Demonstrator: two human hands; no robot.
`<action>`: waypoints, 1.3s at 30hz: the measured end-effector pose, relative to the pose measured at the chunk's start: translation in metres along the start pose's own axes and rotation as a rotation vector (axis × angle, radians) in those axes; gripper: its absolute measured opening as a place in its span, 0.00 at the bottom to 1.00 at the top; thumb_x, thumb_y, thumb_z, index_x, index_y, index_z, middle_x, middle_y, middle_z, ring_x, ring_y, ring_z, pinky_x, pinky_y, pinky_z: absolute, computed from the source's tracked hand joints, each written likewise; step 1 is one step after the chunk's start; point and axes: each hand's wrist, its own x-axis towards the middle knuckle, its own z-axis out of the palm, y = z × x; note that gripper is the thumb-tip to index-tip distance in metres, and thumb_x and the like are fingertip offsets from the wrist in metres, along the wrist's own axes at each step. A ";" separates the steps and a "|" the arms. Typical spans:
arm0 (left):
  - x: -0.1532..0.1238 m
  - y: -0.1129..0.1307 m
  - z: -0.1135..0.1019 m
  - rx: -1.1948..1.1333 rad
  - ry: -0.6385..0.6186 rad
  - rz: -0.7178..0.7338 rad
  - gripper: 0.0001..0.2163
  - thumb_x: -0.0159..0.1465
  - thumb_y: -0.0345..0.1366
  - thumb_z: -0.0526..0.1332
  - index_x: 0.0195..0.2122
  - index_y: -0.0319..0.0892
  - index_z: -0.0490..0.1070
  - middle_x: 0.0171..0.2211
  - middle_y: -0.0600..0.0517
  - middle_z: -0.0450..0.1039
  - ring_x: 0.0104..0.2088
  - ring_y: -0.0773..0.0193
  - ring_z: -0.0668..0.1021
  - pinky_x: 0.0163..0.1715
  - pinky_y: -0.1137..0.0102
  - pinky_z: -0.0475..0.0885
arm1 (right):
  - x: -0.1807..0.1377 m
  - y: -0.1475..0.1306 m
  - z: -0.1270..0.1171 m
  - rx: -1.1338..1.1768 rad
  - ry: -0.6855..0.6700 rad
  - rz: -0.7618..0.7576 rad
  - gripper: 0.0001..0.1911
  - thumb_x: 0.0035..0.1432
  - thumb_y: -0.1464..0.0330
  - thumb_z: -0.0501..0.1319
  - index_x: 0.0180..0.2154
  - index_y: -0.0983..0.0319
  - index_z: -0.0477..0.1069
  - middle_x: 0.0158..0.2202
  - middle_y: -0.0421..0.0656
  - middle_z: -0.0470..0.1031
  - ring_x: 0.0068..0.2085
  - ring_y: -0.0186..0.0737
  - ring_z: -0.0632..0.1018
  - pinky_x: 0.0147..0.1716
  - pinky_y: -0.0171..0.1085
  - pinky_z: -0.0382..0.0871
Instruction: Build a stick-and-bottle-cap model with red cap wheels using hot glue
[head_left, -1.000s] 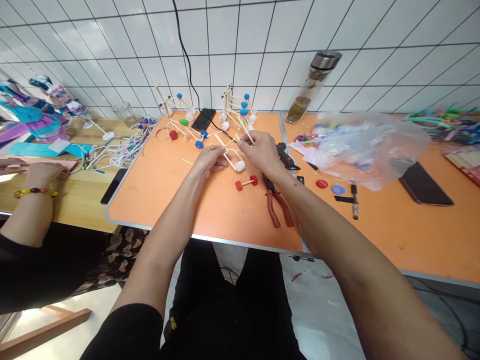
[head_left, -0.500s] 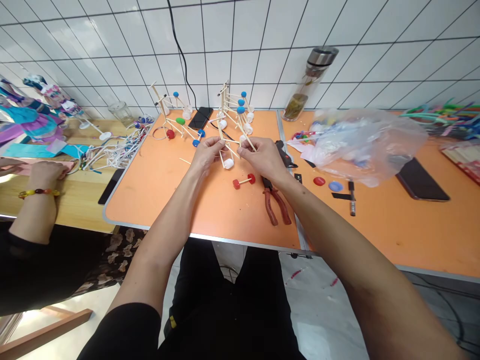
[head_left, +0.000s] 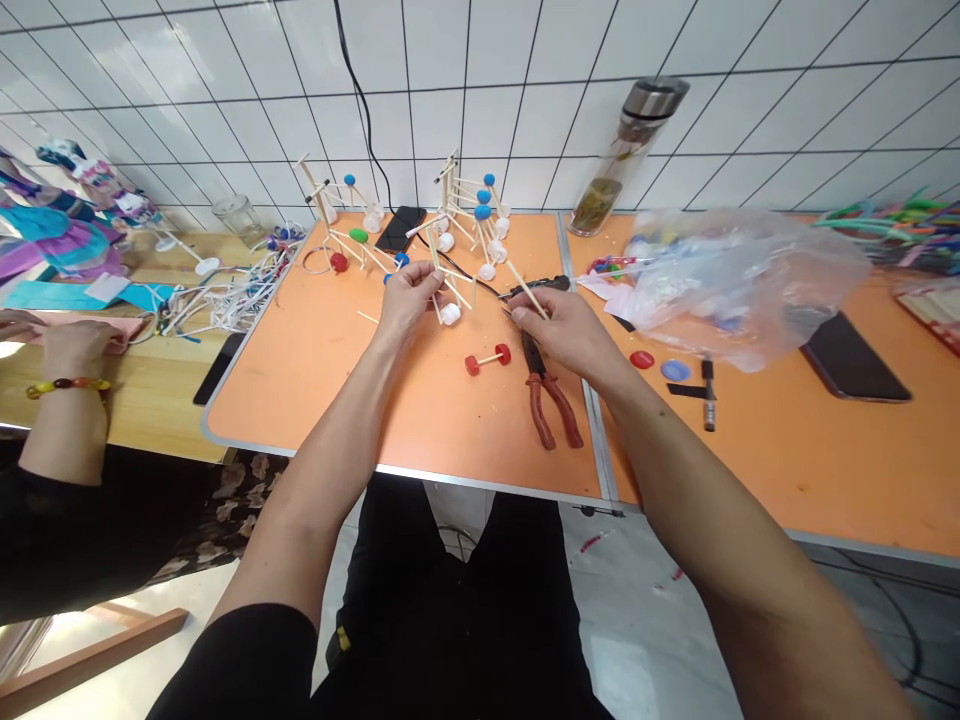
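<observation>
My left hand pinches a small frame of thin wooden sticks, which has a white bottle cap at its lower end. To its right, my right hand grips a single wooden stick between thumb and fingers, its free end pointing up and left, apart from the frame. Below the hands lies a short stick axle with a red cap on each end. Red-handled pliers rest under my right hand, their jaws partly hidden. A black tool is just behind that hand, partly covered.
Stick models with coloured caps stand near the tiled wall, beside a phone. A glass flask, a plastic bag, loose caps and another phone are rightward. A co-worker's hand works at left.
My right hand has moved right, away from the frame, with the stick in its fingers. My left hand and the frame have shifted slightly left and up.
</observation>
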 end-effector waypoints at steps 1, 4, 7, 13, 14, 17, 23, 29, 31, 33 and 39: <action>0.000 0.000 0.000 0.009 0.002 -0.004 0.05 0.70 0.35 0.69 0.37 0.43 0.76 0.33 0.54 0.80 0.28 0.69 0.79 0.33 0.74 0.77 | 0.000 0.005 -0.001 0.001 -0.043 0.016 0.15 0.65 0.61 0.64 0.46 0.60 0.84 0.46 0.47 0.88 0.47 0.51 0.83 0.48 0.44 0.71; 0.000 -0.001 0.000 0.012 0.008 -0.008 0.04 0.71 0.34 0.68 0.38 0.43 0.77 0.33 0.54 0.79 0.28 0.69 0.79 0.33 0.74 0.77 | 0.000 0.015 -0.003 -0.018 -0.124 0.039 0.16 0.61 0.61 0.67 0.47 0.60 0.85 0.43 0.46 0.87 0.44 0.50 0.83 0.46 0.44 0.71; 0.002 -0.003 -0.001 0.023 0.009 -0.005 0.03 0.70 0.34 0.69 0.40 0.43 0.78 0.33 0.54 0.80 0.27 0.69 0.79 0.32 0.74 0.77 | 0.002 0.017 -0.005 -0.044 -0.143 0.005 0.17 0.65 0.62 0.65 0.50 0.61 0.85 0.47 0.48 0.88 0.47 0.51 0.83 0.50 0.45 0.72; 0.004 -0.007 -0.001 0.059 -0.003 0.021 0.06 0.69 0.38 0.72 0.38 0.43 0.78 0.33 0.53 0.81 0.28 0.68 0.80 0.33 0.73 0.77 | -0.002 0.006 -0.005 -0.107 -0.128 -0.018 0.17 0.73 0.60 0.58 0.40 0.60 0.83 0.41 0.48 0.86 0.46 0.51 0.82 0.47 0.44 0.70; 0.004 -0.007 -0.001 0.052 -0.009 0.027 0.05 0.69 0.37 0.71 0.39 0.43 0.79 0.33 0.53 0.81 0.28 0.68 0.80 0.32 0.73 0.77 | -0.004 0.003 -0.004 -0.119 -0.122 -0.010 0.17 0.73 0.59 0.59 0.36 0.60 0.81 0.36 0.46 0.84 0.41 0.49 0.81 0.43 0.43 0.69; 0.003 -0.008 0.000 0.038 -0.023 0.036 0.03 0.69 0.35 0.70 0.39 0.43 0.80 0.33 0.52 0.82 0.28 0.68 0.80 0.32 0.72 0.78 | -0.008 -0.002 -0.003 -0.063 -0.115 0.058 0.17 0.72 0.57 0.60 0.34 0.58 0.80 0.27 0.42 0.77 0.32 0.45 0.77 0.37 0.42 0.67; 0.004 -0.011 0.000 0.058 -0.057 0.049 0.04 0.69 0.37 0.71 0.39 0.43 0.81 0.33 0.52 0.82 0.28 0.67 0.80 0.33 0.71 0.79 | -0.006 0.007 -0.002 -0.077 -0.211 0.070 0.12 0.62 0.64 0.68 0.45 0.60 0.86 0.35 0.43 0.85 0.37 0.46 0.81 0.38 0.41 0.68; 0.005 -0.012 0.001 0.046 -0.087 0.071 0.03 0.70 0.35 0.70 0.41 0.42 0.82 0.34 0.51 0.83 0.29 0.66 0.82 0.33 0.71 0.79 | -0.003 0.011 -0.004 -0.074 -0.281 0.068 0.10 0.64 0.65 0.69 0.46 0.59 0.84 0.44 0.46 0.88 0.44 0.49 0.84 0.43 0.41 0.71; 0.004 -0.012 0.003 0.042 -0.099 0.066 0.03 0.70 0.34 0.70 0.41 0.41 0.82 0.34 0.51 0.83 0.29 0.66 0.82 0.33 0.71 0.79 | -0.004 0.008 -0.005 -0.113 -0.249 0.046 0.10 0.69 0.63 0.65 0.42 0.59 0.85 0.44 0.46 0.87 0.44 0.49 0.83 0.44 0.42 0.70; 0.002 -0.010 0.005 0.048 -0.105 0.052 0.03 0.69 0.34 0.71 0.42 0.41 0.82 0.34 0.52 0.83 0.29 0.67 0.82 0.33 0.72 0.79 | -0.005 0.005 -0.005 -0.129 -0.212 0.049 0.16 0.74 0.62 0.60 0.42 0.60 0.85 0.42 0.47 0.86 0.44 0.49 0.82 0.44 0.42 0.69; -0.002 -0.005 0.009 0.052 -0.157 0.021 0.04 0.69 0.34 0.73 0.40 0.41 0.81 0.32 0.53 0.81 0.30 0.66 0.82 0.36 0.71 0.81 | -0.007 0.005 -0.004 -0.102 -0.146 0.070 0.17 0.72 0.60 0.61 0.42 0.61 0.86 0.31 0.42 0.79 0.36 0.46 0.78 0.39 0.42 0.66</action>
